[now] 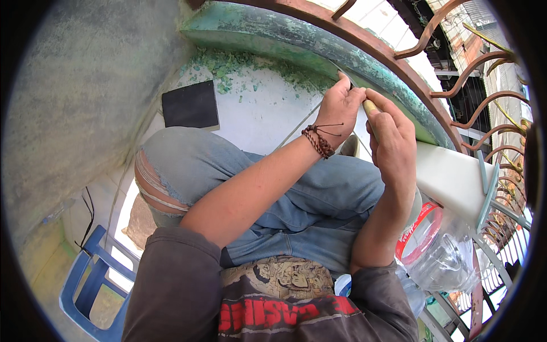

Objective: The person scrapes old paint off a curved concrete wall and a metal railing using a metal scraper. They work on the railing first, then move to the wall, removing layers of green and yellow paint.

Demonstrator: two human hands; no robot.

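Note:
My right hand is closed round the pale wooden handle of a scraper. My left hand grips the same tool farther forward, its thumb along the thin blade. The blade's tip meets the lower face of a curved ledge coated in worn green paint. Most of the blade is hidden by my fingers, so its exact shape cannot be made out. Green paint flakes lie scattered on the white tiled floor along the ledge's foot.
A black square slab lies left, near a grey wall. A rust-brown metal railing runs above the ledge. At right are a white block and a clear plastic jar; a blue plastic stool stands lower left.

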